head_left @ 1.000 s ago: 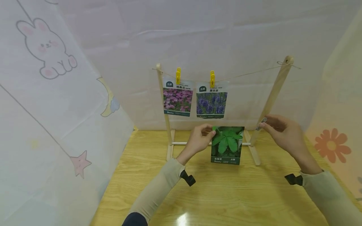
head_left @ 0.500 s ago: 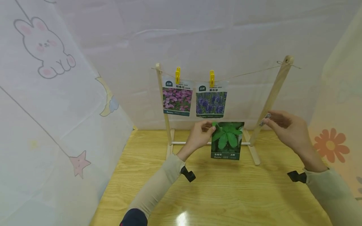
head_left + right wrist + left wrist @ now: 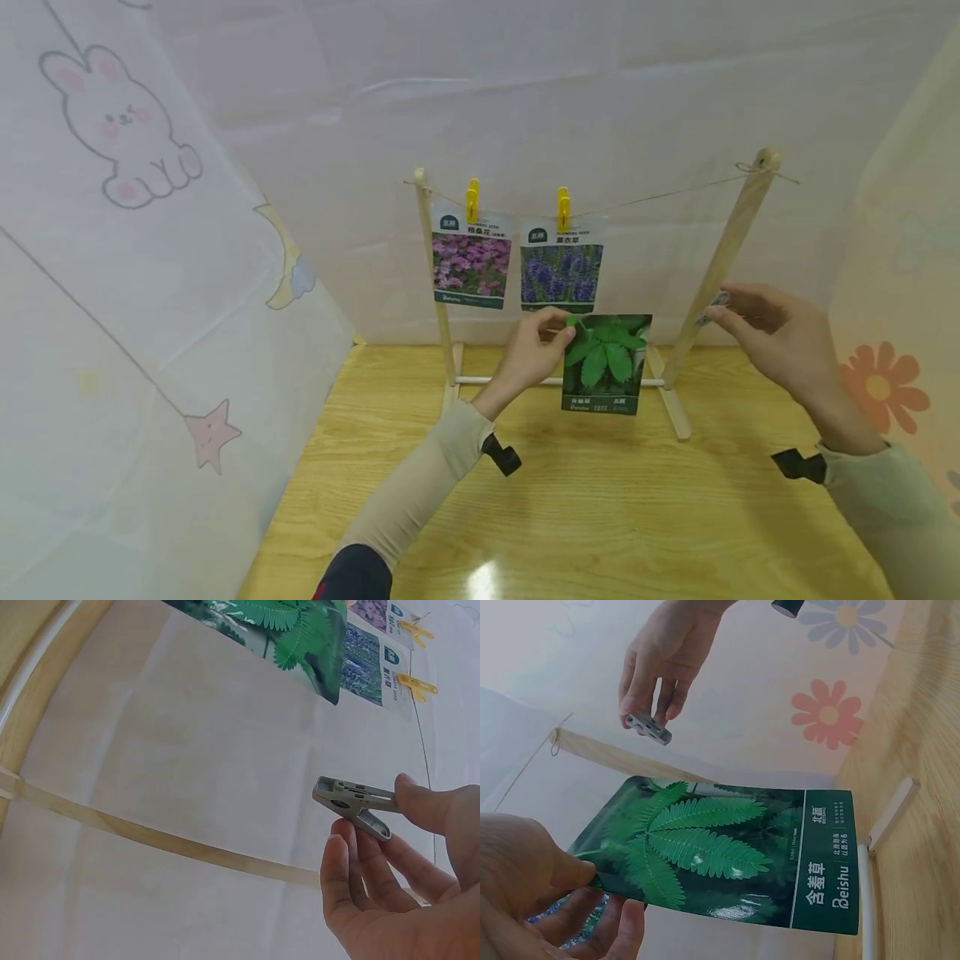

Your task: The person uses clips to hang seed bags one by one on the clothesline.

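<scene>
My left hand [image 3: 534, 350] pinches a green seed packet [image 3: 606, 367] by its upper left corner, fern-like leaves on its front. In the head view the packet hangs upright in front of the wooden stand, below the string. Off to the right, my right hand [image 3: 787, 337] holds a grey clothespin [image 3: 356, 804] between thumb and fingers, near the right post. The right wrist view shows its handles apart and its biting end together. Two packets hang from the string: a pink flower packet [image 3: 472, 265] and a purple flower packet [image 3: 561, 271], each under a yellow clothespin [image 3: 563, 210].
The string [image 3: 660, 197] runs between the left post [image 3: 444, 325] and the right post [image 3: 727, 250] of the stand. A white crossbar [image 3: 480, 380] joins the feet. Beneath is a wood-grain table [image 3: 585, 508]; printed sheets [image 3: 247, 267] surround it.
The left hand has raised the green packet, whose top edge now comes near the purple flower packet's lower edge. The right hand has moved up and to the right with the grey clothespin.
</scene>
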Action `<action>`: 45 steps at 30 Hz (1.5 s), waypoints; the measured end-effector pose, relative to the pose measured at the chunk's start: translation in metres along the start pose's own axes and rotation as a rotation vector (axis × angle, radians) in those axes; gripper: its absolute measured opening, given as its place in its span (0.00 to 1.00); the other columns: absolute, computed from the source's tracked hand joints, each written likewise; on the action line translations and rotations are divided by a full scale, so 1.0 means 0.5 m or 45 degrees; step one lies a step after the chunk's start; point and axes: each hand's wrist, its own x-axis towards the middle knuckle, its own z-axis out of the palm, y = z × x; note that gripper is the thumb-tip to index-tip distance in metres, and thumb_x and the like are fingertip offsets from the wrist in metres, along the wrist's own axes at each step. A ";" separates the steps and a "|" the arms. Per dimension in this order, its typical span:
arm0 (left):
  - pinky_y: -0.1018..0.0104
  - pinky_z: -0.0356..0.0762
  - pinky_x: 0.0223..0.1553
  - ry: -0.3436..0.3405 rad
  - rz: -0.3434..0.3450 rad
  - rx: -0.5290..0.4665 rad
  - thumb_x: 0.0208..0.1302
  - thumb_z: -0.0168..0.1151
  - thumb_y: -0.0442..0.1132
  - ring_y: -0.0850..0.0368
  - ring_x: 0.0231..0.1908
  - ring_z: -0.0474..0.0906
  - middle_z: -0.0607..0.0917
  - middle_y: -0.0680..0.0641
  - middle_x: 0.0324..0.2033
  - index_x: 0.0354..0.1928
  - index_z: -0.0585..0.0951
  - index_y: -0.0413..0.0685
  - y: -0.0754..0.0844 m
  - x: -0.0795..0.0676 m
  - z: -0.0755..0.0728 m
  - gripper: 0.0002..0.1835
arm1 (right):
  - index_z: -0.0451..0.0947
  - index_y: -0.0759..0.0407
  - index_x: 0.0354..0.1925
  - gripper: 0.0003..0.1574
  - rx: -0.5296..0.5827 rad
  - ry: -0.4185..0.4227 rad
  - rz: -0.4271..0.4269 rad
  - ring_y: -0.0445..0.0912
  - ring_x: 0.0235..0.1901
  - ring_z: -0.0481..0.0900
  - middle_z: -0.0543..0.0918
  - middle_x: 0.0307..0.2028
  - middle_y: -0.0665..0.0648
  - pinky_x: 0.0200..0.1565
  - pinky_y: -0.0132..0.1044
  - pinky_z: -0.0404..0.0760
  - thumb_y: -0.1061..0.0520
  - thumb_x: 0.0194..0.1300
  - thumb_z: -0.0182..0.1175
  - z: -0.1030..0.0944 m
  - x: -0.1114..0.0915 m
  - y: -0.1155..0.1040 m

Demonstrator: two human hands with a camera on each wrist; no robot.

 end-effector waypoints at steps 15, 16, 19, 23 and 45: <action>0.73 0.81 0.45 0.025 0.007 -0.037 0.72 0.61 0.41 0.63 0.41 0.83 0.87 0.51 0.44 0.55 0.83 0.49 0.034 0.021 0.022 0.13 | 0.79 0.56 0.63 0.29 0.017 0.007 -0.020 0.22 0.39 0.78 0.79 0.42 0.30 0.36 0.15 0.74 0.47 0.67 0.67 -0.017 0.017 -0.027; 0.73 0.81 0.45 0.025 0.015 -0.040 0.72 0.61 0.41 0.63 0.41 0.83 0.87 0.51 0.44 0.55 0.83 0.48 0.036 0.023 0.023 0.13 | 0.79 0.56 0.62 0.29 0.022 0.006 -0.026 0.22 0.39 0.78 0.79 0.42 0.30 0.37 0.14 0.73 0.47 0.67 0.67 -0.019 0.019 -0.029; 0.73 0.81 0.44 0.023 0.022 -0.045 0.72 0.62 0.41 0.64 0.40 0.83 0.87 0.52 0.43 0.54 0.84 0.49 0.044 0.027 0.026 0.12 | 0.80 0.58 0.61 0.27 0.031 0.007 -0.038 0.23 0.39 0.78 0.79 0.43 0.31 0.39 0.13 0.74 0.48 0.68 0.66 -0.026 0.023 -0.034; 0.73 0.81 0.42 0.031 0.021 -0.066 0.72 0.62 0.40 0.65 0.39 0.83 0.88 0.53 0.42 0.53 0.84 0.50 0.052 0.032 0.028 0.11 | 0.79 0.55 0.62 0.28 0.010 -0.020 -0.009 0.23 0.39 0.78 0.80 0.45 0.33 0.39 0.14 0.73 0.46 0.68 0.65 -0.035 0.027 -0.042; 0.75 0.81 0.41 0.028 0.090 -0.042 0.72 0.61 0.41 0.66 0.39 0.83 0.88 0.51 0.44 0.54 0.83 0.47 0.089 0.065 0.038 0.13 | 0.78 0.50 0.64 0.29 0.054 -0.096 0.044 0.28 0.45 0.77 0.82 0.48 0.37 0.42 0.19 0.72 0.42 0.69 0.63 -0.073 0.070 -0.080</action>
